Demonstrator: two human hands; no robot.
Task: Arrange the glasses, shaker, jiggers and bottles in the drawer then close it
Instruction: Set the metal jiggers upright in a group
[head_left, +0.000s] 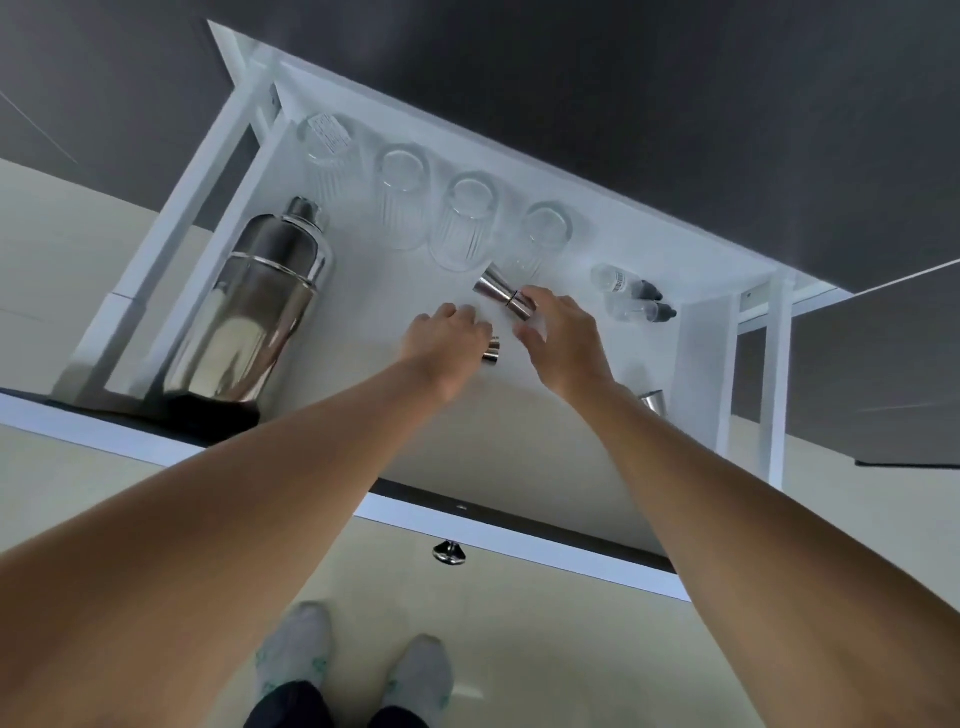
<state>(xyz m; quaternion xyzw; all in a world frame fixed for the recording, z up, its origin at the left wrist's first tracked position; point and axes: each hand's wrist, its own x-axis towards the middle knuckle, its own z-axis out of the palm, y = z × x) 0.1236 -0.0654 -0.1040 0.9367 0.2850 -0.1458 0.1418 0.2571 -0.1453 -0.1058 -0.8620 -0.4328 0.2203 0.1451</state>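
The white drawer (363, 291) stands pulled out. Several ribbed clear glasses (467, 223) lie in a row along its back wall. A steel shaker (249, 306) lies on its side at the left. Two small clear bottles (631, 293) with dark caps lie at the right. My right hand (561, 338) grips a steel jigger (504, 296) by its lower cone, tilted over the drawer floor. My left hand (447, 343) covers a second jigger (492, 351), only its end showing. A third steel piece (653, 401) peeks out past my right forearm.
A dark countertop (623, 104) overhangs the drawer's back. The drawer front (519, 540) with a metal knob (449, 552) is near me. A dark object (213, 413) lies under the shaker's base. My socked feet (353, 670) stand on a pale floor.
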